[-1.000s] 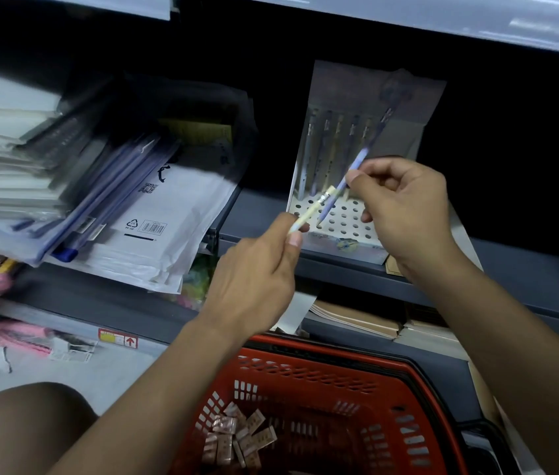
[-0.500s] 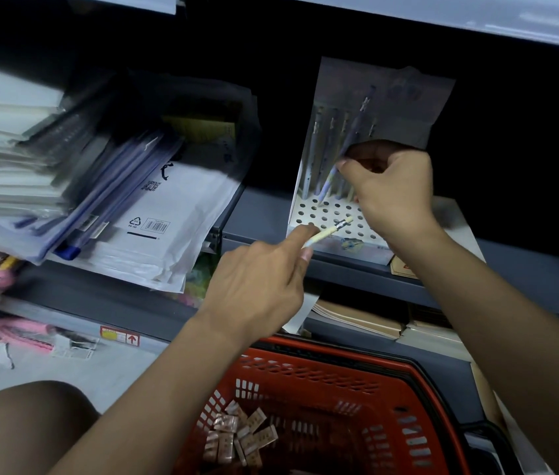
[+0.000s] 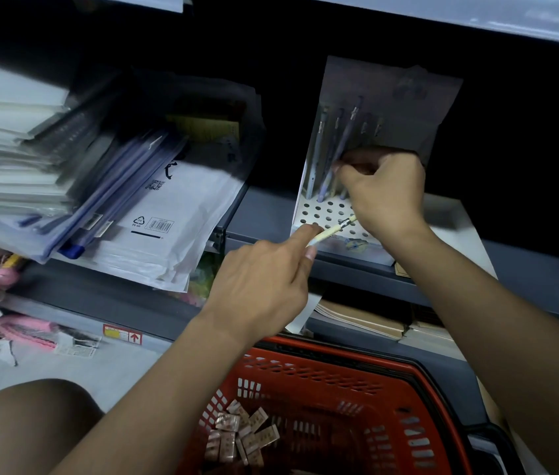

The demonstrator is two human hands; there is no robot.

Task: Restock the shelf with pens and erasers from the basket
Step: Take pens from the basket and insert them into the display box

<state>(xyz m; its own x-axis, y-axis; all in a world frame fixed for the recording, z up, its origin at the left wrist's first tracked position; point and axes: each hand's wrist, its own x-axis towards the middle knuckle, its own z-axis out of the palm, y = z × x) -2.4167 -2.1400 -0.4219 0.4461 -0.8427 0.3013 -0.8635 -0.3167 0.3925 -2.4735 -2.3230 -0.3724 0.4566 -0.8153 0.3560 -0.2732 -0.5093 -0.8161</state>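
1. The left hand (image 3: 264, 279), at the centre of the frame, pinches a cream pen (image 3: 331, 230) between thumb and forefinger, its tip pointing up-right over the perforated white pen holder (image 3: 319, 214).
2. The right hand (image 3: 384, 190), right of centre, has its fingers curled round a bluish pen (image 3: 338, 149) standing in the holder's back row beside other upright pens.
3. The holder sits on the dark shelf (image 3: 264, 214) in the upper middle of the frame.
4. The red basket (image 3: 340, 382) at bottom centre holds small wrapped erasers (image 3: 240, 437).
5. Stacked plastic document folders (image 3: 141, 207) lean at left.
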